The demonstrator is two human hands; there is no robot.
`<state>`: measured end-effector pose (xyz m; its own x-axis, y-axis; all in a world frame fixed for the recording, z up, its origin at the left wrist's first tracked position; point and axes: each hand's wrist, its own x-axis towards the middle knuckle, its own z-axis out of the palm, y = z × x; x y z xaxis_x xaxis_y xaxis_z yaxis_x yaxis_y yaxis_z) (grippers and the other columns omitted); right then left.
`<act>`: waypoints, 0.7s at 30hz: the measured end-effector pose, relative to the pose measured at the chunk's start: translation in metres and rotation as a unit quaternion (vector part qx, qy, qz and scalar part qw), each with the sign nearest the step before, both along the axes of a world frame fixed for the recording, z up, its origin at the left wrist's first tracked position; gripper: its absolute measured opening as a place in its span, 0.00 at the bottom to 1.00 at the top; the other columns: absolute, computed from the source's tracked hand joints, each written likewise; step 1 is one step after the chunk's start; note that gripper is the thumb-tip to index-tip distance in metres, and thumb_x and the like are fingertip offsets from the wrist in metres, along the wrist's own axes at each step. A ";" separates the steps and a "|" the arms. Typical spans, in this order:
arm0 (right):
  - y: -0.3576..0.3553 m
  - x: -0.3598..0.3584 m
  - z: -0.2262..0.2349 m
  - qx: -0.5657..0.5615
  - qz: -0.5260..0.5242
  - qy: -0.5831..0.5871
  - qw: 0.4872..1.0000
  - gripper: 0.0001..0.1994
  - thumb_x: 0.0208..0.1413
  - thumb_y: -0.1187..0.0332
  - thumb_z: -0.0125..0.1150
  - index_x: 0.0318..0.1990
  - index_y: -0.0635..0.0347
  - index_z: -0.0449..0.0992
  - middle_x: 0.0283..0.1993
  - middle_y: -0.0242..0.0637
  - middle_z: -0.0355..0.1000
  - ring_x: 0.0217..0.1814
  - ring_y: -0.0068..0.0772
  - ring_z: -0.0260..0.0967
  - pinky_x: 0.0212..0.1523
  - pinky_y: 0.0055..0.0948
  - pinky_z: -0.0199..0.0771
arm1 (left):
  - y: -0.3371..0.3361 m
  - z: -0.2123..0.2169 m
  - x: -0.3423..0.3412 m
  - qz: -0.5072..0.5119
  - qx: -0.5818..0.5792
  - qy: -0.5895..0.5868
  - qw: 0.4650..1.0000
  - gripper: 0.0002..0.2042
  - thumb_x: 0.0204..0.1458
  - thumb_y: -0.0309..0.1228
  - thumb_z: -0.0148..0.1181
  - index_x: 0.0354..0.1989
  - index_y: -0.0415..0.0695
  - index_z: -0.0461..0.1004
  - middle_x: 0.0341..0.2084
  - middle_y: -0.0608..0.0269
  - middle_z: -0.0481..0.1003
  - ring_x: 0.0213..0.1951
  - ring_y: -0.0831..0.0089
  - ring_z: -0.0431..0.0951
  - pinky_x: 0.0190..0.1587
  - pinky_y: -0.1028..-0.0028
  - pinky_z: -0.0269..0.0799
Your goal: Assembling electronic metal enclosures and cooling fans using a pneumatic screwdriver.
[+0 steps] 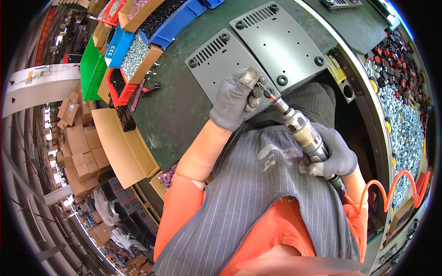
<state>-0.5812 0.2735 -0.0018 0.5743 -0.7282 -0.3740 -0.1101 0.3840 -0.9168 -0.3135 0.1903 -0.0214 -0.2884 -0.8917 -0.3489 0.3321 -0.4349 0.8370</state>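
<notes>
My gloved right hand [337,154] is wrapped round an air screwdriver [305,132], which is tilted with its bit pointing up and left. The bit's tip is close to the fingertips of my gloved left hand [237,97]. Those fingers are curled and pinched together; whatever they hold is too small to make out. Under the two hands lies a grey metal housing [214,66] with vent slots and black rubber feet [224,37]. One dark round foot shows right by the bit. A second grey housing [281,43] of the same kind stands alongside, to the right.
Bins of small hardware stand far left: a blue bin [159,32] of black screws, a box of silver screws [137,55] and a red bin [122,92]. Orange coiled hose [389,193] trails right from the screwdriver. Loose metal parts [398,133] fill the right side.
</notes>
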 end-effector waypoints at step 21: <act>0.018 -0.025 -0.031 -0.077 -0.023 0.050 0.996 0.41 0.30 0.57 0.74 0.57 0.66 0.70 0.40 0.39 0.75 0.40 0.30 0.74 0.45 0.29 0.72 | -0.017 0.003 -0.015 -0.112 -0.129 -0.061 0.983 0.11 0.60 0.32 0.61 0.46 0.38 0.75 0.32 0.63 0.77 0.29 0.82 0.75 0.27 0.85 0.69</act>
